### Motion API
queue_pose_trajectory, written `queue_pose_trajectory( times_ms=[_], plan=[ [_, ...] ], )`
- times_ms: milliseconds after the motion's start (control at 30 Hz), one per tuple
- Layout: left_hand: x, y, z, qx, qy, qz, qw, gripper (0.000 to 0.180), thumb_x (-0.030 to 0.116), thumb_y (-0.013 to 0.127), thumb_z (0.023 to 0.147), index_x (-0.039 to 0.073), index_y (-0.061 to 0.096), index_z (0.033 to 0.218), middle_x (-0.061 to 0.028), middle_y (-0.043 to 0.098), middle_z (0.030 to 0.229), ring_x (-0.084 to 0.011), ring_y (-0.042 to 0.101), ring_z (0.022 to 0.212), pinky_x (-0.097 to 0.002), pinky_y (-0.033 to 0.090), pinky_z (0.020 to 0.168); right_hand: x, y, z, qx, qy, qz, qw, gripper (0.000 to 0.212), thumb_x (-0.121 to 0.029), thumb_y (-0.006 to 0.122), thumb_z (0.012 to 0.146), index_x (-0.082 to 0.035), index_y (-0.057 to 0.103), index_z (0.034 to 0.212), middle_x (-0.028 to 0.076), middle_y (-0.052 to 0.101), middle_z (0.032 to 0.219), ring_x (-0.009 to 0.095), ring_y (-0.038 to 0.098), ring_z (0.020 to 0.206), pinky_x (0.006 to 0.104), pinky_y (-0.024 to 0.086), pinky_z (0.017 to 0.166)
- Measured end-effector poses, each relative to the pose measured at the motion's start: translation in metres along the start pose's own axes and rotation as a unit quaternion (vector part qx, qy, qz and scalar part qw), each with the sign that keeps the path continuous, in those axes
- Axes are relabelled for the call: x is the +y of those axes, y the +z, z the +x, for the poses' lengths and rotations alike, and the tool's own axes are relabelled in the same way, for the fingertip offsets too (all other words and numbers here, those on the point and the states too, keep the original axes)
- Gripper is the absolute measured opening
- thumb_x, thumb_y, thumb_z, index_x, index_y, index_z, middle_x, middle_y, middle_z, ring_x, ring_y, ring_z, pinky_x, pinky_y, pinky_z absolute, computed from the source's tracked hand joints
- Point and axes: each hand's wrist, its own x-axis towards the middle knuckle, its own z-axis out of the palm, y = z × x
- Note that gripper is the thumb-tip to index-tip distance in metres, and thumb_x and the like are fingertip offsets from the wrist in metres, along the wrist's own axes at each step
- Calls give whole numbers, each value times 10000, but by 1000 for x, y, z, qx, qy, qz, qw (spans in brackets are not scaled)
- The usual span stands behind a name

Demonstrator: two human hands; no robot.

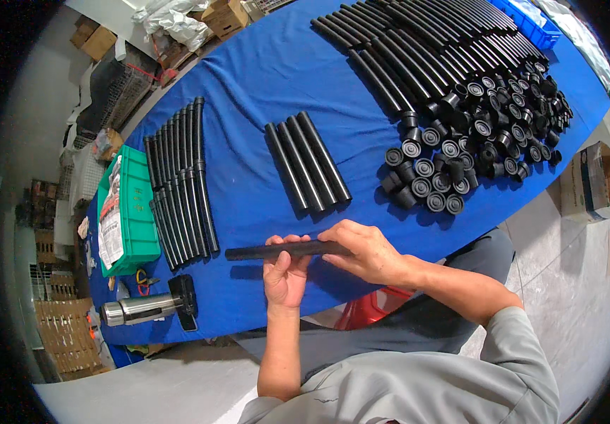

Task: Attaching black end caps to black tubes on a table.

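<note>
A green plastic crate (135, 212) is sitting at the left end of the blue table (262, 78), and a flat printed bag (111, 212) is lying across its top; what else is inside cannot be made out. A blue crate (531, 25) is showing at the far right edge of the table, its contents hidden. Cardboard boxes (224, 15) are standing on the floor beyond the table.

The left hand (285, 272) is gripping a black tube (287, 249) from below, fingers curled up around it and thumb pressing on the near side. The right hand (363, 251) is closing over the right end of the same tube, fingers draped across the top. The tube is lying level, held just above the near edge of the table, in front of the person.

Just beyond the hands, four short black tubes (308, 164) are lying side by side. To their left, a row of thin black rods (181, 185) is resting beside the green crate. To the right, a cluster of black end caps (460, 152) is standing on the cloth, and behind it many long black tubes (425, 46) are lying in rows. A steel flask (139, 309) is lying near the left corner, touching a black tool (185, 297).
</note>
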Motion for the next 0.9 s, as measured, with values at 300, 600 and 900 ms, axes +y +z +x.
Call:
queue_pose_trajectory(
  times_ms=[300,600,900],
  plan=[
    [-1,-5,-2,-4,12,-3,1000,263,45,620,940,48,538,1190,-191,628,1215,-376,562,1235,-502,514,1036,-2,3,3,2,13,6,1000,391,-77,745,800,2,598,1154,158,618,983,343,639,858,412,541,721],
    [-2,-2,-1,-6,7,37,999,295,82,638,938,46,551,1217,-210,627,1225,-389,563,1230,-508,506,1038,-1,0,4,-20,-45,-56,997,353,-73,724,810,-14,605,1136,154,628,1044,348,646,924,421,551,787],
    [-1,3,0,11,-5,16,1000,263,48,661,913,74,559,1153,-201,633,1197,-377,589,1198,-496,538,1001,2,2,2,-7,-94,-102,990,365,-86,728,801,-16,601,1136,158,632,1014,356,648,925,424,549,790]
  ],
)
